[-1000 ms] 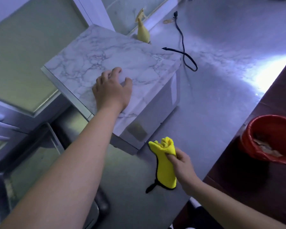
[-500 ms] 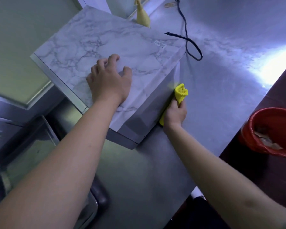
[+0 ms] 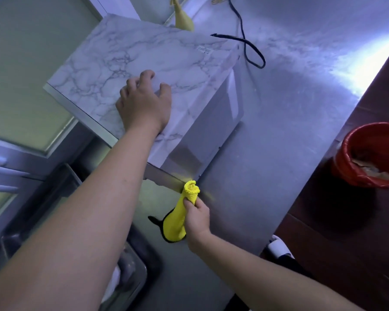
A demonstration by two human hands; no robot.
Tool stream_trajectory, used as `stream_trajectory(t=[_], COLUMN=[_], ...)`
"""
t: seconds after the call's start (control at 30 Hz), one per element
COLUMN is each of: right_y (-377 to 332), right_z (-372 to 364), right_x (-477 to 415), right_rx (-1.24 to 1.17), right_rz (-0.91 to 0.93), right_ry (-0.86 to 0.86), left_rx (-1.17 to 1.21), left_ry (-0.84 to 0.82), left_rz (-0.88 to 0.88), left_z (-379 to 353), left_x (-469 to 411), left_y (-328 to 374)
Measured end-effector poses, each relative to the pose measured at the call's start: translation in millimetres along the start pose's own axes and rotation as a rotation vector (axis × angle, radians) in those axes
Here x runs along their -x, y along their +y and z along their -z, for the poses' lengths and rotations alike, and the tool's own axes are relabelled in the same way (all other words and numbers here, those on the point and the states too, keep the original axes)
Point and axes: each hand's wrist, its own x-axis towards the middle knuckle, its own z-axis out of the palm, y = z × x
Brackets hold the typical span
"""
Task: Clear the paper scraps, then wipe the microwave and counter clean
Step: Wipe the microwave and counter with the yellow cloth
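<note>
The microwave (image 3: 166, 55), its top covered in marble-pattern film, stands on the steel counter (image 3: 290, 122). My left hand (image 3: 144, 104) rests palm down on its top, fingers spread and bent at the tips. My right hand (image 3: 197, 217) grips a bunched yellow cloth (image 3: 177, 218) with a black edge. The cloth's top end touches the microwave's lower front corner. Paper scraps (image 3: 368, 169) lie in the red bucket (image 3: 355, 153) at the right.
A yellow spray bottle (image 3: 183, 19) stands behind the microwave. A black power cord (image 3: 247, 43) loops over the counter beside it. A sink basin (image 3: 130, 265) lies at the lower left. The dark floor runs along the counter's right edge.
My right hand has drawn the cloth down the microwave's right side to its lower front corner. My left hand has stayed on the microwave's top.
</note>
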Motion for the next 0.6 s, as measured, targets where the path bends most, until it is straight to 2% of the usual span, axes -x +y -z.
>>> stream_trajectory(t=[0.1, 0.13, 0.2, 0.3, 0.43, 0.5, 0.6], right_y=[-6.6, -12.2, -30.8, -78.6, -149.3, -163.7, -143.3], right_z=[29.1, 38.6, 56.1, 72.9, 48.9, 21.5, -8.4], right_x=[3.9, 4.4, 4.1, 0.4, -3.2, -5.0, 1.9], right_rx=[0.144, 0.168, 0.136, 0.045, -0.032, 0.047, 0.075], right_rz=[-0.034, -0.023, 0.049, 0.31, 0.695, 0.772, 0.773], right_ry=[-0.21, -0.225, -0.127, 0.112, 0.187, 0.185, 0.253], left_rx=[-0.001, -0.002, -0.009, -0.019, -0.043, -0.045, -0.044], left_ry=[-0.016, -0.021, -0.03, -0.031, -0.034, -0.028, -0.02], left_rz=[0.005, 0.006, 0.001, -0.006, -0.016, -0.023, -0.033], left_z=[2.9, 3.3, 3.1, 1.6, -1.1, -2.9, -5.7], left_x=[1.0, 1.2, 1.7, 1.4, -1.1, -2.5, -2.2], left_y=[1.0, 0.9, 0.4, -0.2, -2.3, -3.2, -3.9])
